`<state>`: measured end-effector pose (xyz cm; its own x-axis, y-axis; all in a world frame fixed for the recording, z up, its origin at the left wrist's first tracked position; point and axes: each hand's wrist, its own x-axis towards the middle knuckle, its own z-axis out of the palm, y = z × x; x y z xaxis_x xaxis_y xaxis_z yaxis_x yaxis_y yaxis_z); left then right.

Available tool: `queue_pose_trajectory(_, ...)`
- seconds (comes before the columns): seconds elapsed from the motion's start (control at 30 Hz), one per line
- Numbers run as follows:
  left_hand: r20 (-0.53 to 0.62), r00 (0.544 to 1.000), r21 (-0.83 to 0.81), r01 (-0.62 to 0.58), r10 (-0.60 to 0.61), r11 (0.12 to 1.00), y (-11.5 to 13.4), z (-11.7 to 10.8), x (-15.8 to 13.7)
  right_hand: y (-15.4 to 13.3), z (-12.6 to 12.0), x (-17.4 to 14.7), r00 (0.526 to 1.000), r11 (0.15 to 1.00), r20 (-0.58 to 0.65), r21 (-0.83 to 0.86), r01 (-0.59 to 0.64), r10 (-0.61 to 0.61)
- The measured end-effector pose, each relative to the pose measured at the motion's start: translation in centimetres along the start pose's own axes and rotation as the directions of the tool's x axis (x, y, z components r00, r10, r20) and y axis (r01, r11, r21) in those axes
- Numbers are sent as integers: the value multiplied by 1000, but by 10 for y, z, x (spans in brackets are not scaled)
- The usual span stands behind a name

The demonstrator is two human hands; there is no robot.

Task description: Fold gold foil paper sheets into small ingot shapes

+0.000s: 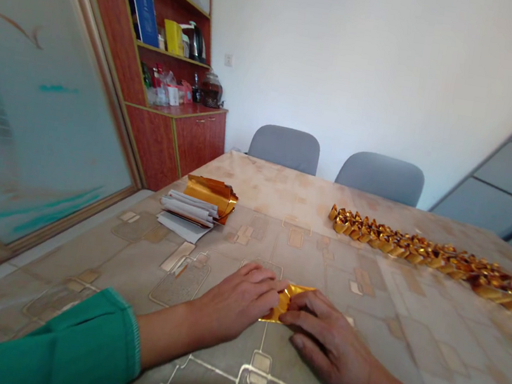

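A small sheet of gold foil paper [289, 294] lies on the table in front of me, partly covered by both hands. My left hand [247, 296], coming from a green sleeve, has its bent fingers on the sheet's left side. On the right side, my right hand [328, 337] grips the foil with curled fingers, its thumb lower and nearer to me. The fingertips hide some of the sheet, so its folds are hard to make out. Beyond my left hand sits a stack of gold foil sheets [211, 193] with white-backed papers [190, 208] beside it.
Rows of folded gold foil pieces [420, 250] stretch along the table's right side. A patterned cloth covers the table [220, 366]. Two grey chairs [284, 148] stand at the far edge. A red-brown cabinet [159, 132] and a frosted glass door [42, 109] are on the left.
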<state>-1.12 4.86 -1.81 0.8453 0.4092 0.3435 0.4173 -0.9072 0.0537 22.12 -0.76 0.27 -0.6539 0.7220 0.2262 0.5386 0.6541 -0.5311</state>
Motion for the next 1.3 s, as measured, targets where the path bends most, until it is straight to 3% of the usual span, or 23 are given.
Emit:
queue_pose_trajectory(0.13,55,998,-52,44,-41,998,3,0,-2,5,7,1,987,993,-117,54,-102,107)
queue_pose_trajectory(0.4,71,990,-74,129,-124,989,3,1,0,8,20,-1,976,911,-190,-373,-175,109)
queue_pose_trajectory(0.67,97,978,-114,194,-184,974,5,-3,1,18,5,-19,949,817,-253,-496,-294,188)
queue_pose_trajectory(0.87,79,978,-221,205,-192,954,1,-2,2,9,-1,-2,940,852,-274,-423,-307,202)
queue_pose_trajectory(1.07,85,979,-312,202,-184,928,1,-4,2,20,6,27,895,855,-327,-322,-407,304)
queue_pose_trajectory(1.3,-4,953,-334,284,-303,899,0,-9,-2,15,5,19,903,929,-273,-70,-362,332)
